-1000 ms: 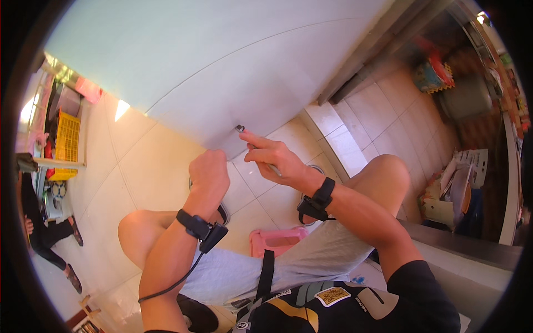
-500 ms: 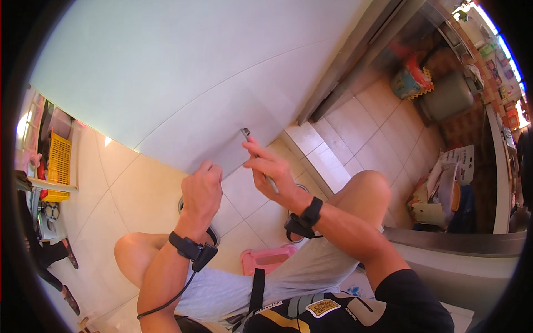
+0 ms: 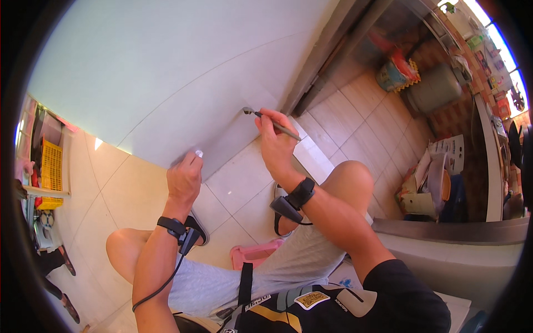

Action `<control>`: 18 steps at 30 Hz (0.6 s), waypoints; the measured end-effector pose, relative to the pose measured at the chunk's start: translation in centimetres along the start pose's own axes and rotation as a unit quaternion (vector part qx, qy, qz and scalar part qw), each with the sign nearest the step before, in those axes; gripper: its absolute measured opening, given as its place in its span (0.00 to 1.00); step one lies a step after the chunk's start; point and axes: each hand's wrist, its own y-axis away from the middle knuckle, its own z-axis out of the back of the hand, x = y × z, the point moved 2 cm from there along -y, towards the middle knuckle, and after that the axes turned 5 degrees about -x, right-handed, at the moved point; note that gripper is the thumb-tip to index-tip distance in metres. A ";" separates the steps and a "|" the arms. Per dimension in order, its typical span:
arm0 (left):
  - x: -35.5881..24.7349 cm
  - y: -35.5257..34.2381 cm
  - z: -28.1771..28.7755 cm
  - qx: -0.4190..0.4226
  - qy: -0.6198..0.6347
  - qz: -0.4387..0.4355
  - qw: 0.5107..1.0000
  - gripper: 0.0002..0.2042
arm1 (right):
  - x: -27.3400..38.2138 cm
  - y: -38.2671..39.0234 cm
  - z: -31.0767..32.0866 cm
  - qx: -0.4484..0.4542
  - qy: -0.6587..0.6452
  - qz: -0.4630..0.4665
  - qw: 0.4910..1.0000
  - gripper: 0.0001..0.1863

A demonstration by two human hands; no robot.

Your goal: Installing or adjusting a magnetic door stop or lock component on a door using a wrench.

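Observation:
My right hand [image 3: 278,143] pinches a slim, stick-like tool [image 3: 290,132] with a dark handle and a small, dark, hooked-looking head. That head is at or very near the lower part of a large pale wall panel [image 3: 183,72]; I cannot tell if it touches. My left hand [image 3: 185,178] is closed, lower and to the left, near the panel's bottom edge. A small white piece [image 3: 199,153] pokes out between its thumb and fingers; its kind is not clear.
Between my feet lies a pink plastic stool or tray [image 3: 252,255]. A doorway step [image 3: 316,158] is at the right, with a grey gas cylinder [image 3: 438,91], a bucket [image 3: 395,75] and a box of odds and ends [image 3: 427,191] beyond. Yellow crates [image 3: 51,166] stand far left, near another person's feet.
My right hand has risen and turned, so the tool now lies more level with its head against or near the panel. My left hand has shifted left, and the white piece now shows.

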 end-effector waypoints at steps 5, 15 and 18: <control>0.0 0.2 -1.5 0.028 -0.007 0.000 1.000 0.04 | -3.8 -2.4 1.9 0.016 0.023 -0.062 0.998 0.07; -1.8 -3.3 0.7 -0.079 0.039 -0.012 0.996 0.04 | -1.9 -5.9 1.9 -0.035 -0.027 0.005 0.999 0.12; -1.4 -2.6 -1.3 -0.034 0.048 0.003 0.998 0.04 | -5.2 -6.5 3.3 -0.004 0.037 -0.032 0.999 0.15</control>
